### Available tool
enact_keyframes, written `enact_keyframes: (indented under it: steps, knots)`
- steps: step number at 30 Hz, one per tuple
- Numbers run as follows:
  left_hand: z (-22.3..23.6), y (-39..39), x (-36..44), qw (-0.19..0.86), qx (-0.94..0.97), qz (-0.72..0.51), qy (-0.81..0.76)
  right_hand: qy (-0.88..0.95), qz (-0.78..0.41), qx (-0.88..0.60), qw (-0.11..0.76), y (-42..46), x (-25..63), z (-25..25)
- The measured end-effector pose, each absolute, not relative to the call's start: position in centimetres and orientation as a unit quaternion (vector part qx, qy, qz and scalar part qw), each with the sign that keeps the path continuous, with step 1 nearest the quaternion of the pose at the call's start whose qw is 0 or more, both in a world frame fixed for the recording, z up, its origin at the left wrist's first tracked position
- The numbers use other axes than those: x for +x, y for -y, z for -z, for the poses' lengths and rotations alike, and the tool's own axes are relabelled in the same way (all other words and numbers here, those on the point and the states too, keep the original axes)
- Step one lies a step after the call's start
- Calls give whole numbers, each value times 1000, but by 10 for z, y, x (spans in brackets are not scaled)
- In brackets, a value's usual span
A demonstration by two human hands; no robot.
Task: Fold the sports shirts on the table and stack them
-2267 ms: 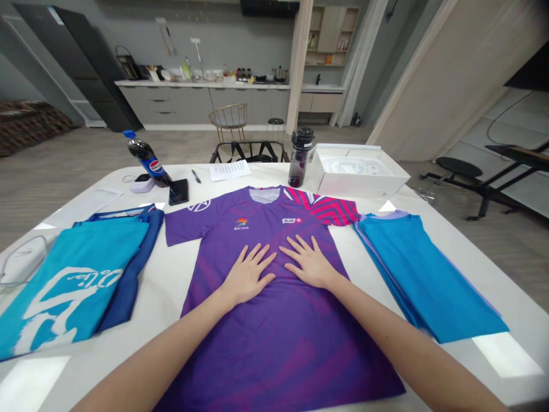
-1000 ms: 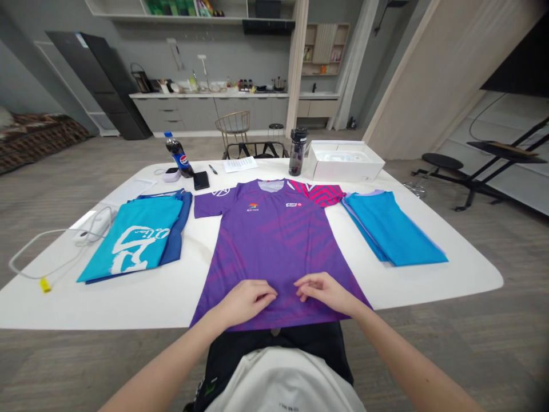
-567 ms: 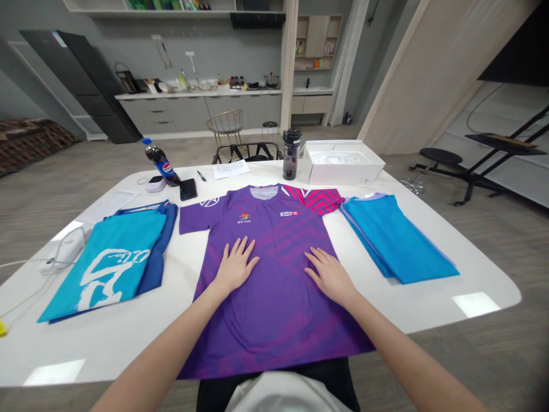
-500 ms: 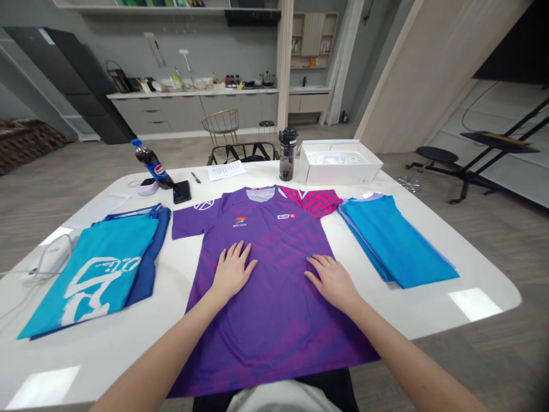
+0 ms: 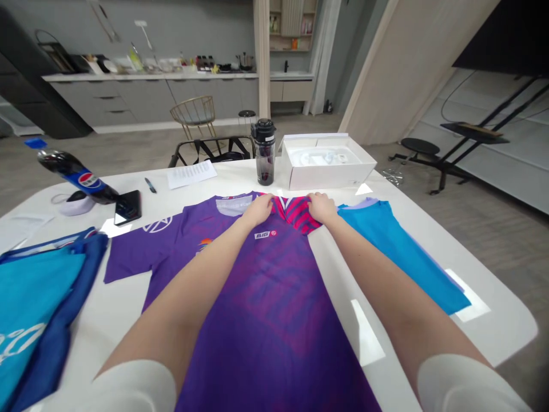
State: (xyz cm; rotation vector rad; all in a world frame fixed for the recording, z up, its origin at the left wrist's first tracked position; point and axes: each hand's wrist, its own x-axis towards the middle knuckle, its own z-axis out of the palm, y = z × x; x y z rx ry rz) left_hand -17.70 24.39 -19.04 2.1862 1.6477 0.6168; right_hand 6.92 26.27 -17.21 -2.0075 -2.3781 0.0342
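Purple T-shirt point(image 5: 274, 297), just one, lies spread face up on the white table point(image 5: 506, 323), collar toward the far edge, right in front of the person. I count two short sleeves on it: one plain purple with a single white round emblem, the other pink with dark stripes.

Two bare hands are on the cloth. The left hand point(image 5: 258, 210) has its fingers drawn in narrow on the shoulder just beside the collar; the right hand point(image 5: 321, 208) pinches the upper edge of the striped sleeve, also narrow.

At the person's left I see at least two folded garments, a teal garment point(image 5: 34, 286) with white lettering over a navy garment point(image 5: 58, 332). At the right, one blue garment point(image 5: 398, 252) lies with a lavender layer point(image 5: 366, 202) showing at its edge.

Beyond the T-shirt stand one black-lidded tumbler point(image 5: 265, 154) and, just beside it, one open white box point(image 5: 328, 177). Farther left are one printed sheet point(image 5: 192, 174), one pen point(image 5: 150, 185), one phone point(image 5: 128, 208), one cola bottle point(image 5: 86, 176) and one lilac case point(image 5: 77, 206). Behind the table I count two round stools, a near stool point(image 5: 420, 146) and a far stool point(image 5: 247, 114).
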Motion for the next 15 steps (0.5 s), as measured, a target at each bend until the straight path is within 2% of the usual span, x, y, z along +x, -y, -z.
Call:
enact_keyframes:
  steps: [6, 12, 15]
  knots:
    - [215, -307, -151, 194, 716, -152, -653, 732, 2, -679, -44, -307, 97, 188]
    - [227, -330, -154, 257, 678, -187, -662, 747, 5, -657, -95, -321, 120, 182]
    - [225, -333, -153, 277, 656, -216, -668, 780, -10, -622, -68, -310, 123, 161]
